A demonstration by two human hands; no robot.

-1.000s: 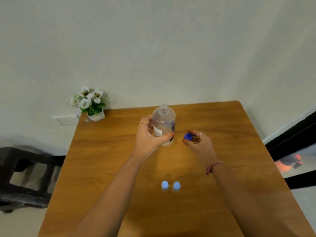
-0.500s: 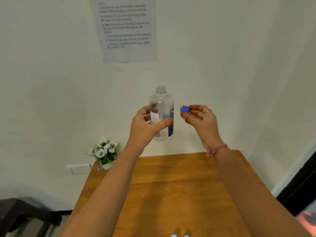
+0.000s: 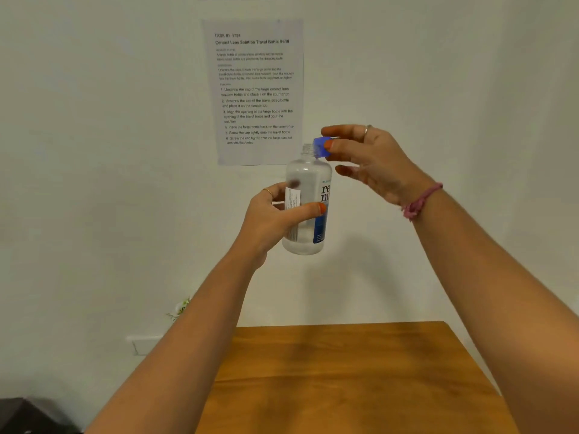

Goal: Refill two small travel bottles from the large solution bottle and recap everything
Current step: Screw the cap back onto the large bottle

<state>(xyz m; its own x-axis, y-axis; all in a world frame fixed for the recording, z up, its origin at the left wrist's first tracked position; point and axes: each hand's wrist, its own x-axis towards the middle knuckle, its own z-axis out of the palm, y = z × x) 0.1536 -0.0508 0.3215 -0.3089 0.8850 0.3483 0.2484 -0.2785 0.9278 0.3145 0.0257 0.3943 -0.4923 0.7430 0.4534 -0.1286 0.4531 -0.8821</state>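
My left hand grips the large clear solution bottle round its middle and holds it upright in the air, well above the table. Its threaded neck is uncovered. My right hand pinches the blue cap between thumb and forefinger, right beside the bottle's neck at its right side. The two small travel bottles are out of view.
A wooden table fills the lower part of the view below my arms. A printed instruction sheet hangs on the white wall behind the bottle. A bit of a white flower plant shows behind my left forearm. A wall socket sits low left.
Both hands rose with the bottle and cap, and the view tilted up from the table. The right hand brought the blue cap in close to the bottle's neck.
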